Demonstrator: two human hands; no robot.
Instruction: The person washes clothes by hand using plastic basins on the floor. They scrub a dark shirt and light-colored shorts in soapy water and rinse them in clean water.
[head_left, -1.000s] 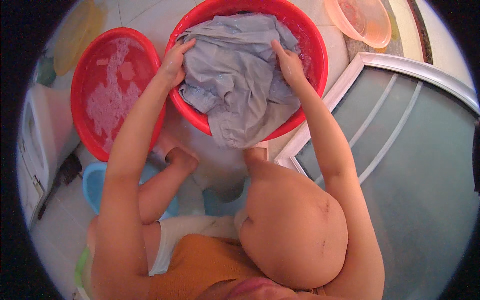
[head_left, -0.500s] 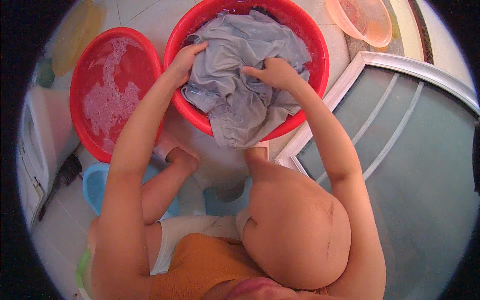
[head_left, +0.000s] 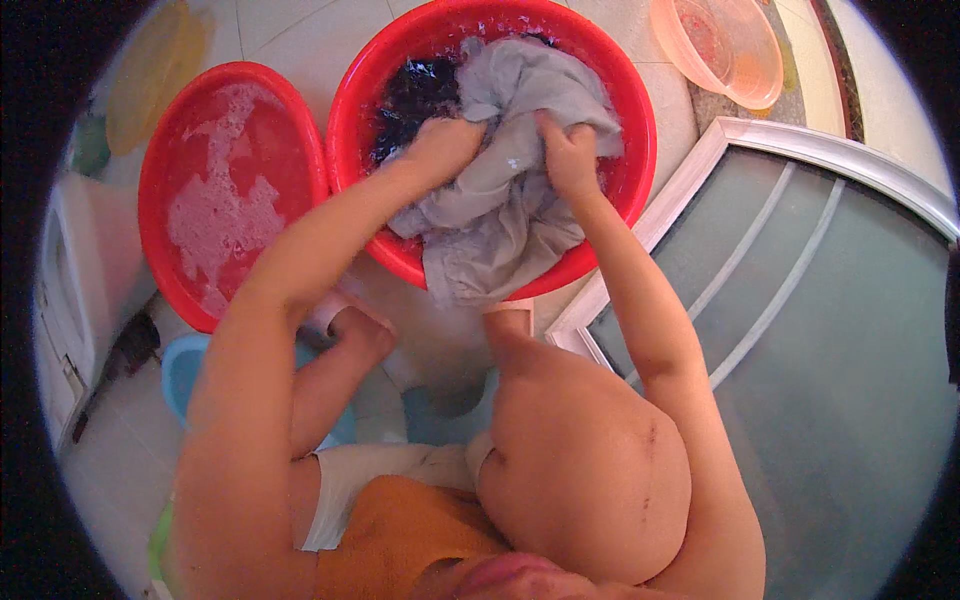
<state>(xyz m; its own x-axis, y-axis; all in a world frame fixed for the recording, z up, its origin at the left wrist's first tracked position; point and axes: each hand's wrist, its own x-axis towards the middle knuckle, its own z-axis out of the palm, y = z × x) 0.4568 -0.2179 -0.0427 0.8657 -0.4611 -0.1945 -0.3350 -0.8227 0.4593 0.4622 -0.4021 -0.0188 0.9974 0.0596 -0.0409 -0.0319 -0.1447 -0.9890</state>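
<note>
A wet grey garment (head_left: 525, 100) is bunched in the round red basin (head_left: 345, 110) in front of me, one part draped over the near rim. My left hand (head_left: 447, 148) is closed on its left side, the fingertips hidden in the folds. My right hand (head_left: 571, 162) grips the right side, with thumb and fingers pinching up a fold. Left of the grey garment, dark wet cloth (head_left: 415, 105) shows in the basin's water.
To the left, a second red basin (head_left: 312, 150) holds sudsy water. A light blue basin (head_left: 182, 375) stands partly behind my left arm. A peach plastic basin (head_left: 745, 70) is at the far right, above a framed glass panel (head_left: 820, 300). A dark brush (head_left: 130, 345) lies at the left.
My left hand has moved right and inward from the basin's left side, pulling the garment along. Dark cloth is now uncovered at the left. My right hand has gathered up a fold.
</note>
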